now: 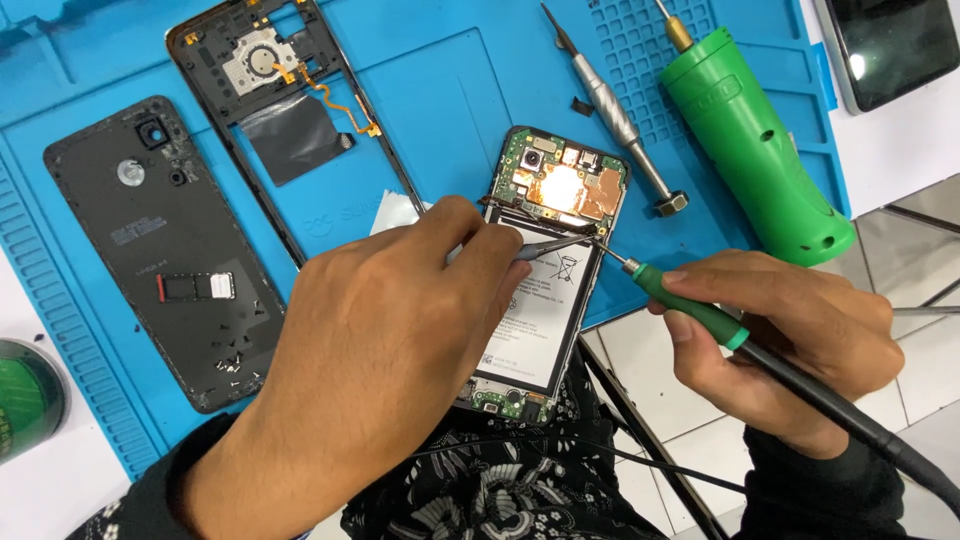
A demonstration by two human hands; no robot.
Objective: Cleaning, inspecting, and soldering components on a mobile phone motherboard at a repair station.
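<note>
An opened phone (545, 290) with its battery and circuit board bared lies at the near edge of a blue work mat (440, 90). My left hand (370, 350) holds metal tweezers (550, 247), their tips pointing at the board's lower edge. My right hand (790, 340) grips a green-collared soldering iron (690, 300) like a pen. Its tip touches the same spot by the battery's top right corner.
The phone's black back cover (170, 250) and its inner frame (290, 110) lie on the mat at left. A silver screwdriver (615, 110) and a green electric screwdriver (750, 140) rest at right. Another dark phone (890, 45) sits at top right, a green round tin (25, 400) at far left.
</note>
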